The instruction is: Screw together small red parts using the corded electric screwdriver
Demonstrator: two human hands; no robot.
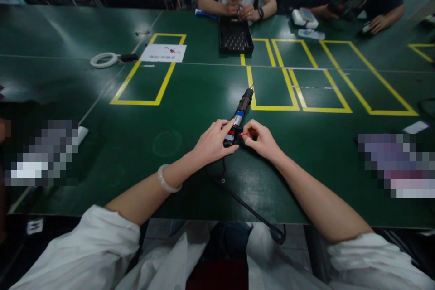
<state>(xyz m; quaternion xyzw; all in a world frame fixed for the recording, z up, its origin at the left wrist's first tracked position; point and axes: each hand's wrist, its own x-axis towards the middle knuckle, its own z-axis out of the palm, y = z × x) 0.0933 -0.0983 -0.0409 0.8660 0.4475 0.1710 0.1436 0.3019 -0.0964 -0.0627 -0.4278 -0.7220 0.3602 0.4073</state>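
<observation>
An electric screwdriver, black with a blue and silver band, lies slanted on the green table with its bit pointing away from me. My left hand is closed round its rear part, thumb below and fingers over the top. On the screwdriver's right side, my right hand pinches a small orange-red piece against the body. What that piece is, and whether it is fixed to the tool, I cannot make out. A black cable runs from near the tool's rear end down over the table's front edge.
Yellow tape outlines mark the green table. Across from me, a person handles a red-and-black tool above a black tray of small parts. A paper sheet and coiled white cable lie at the left.
</observation>
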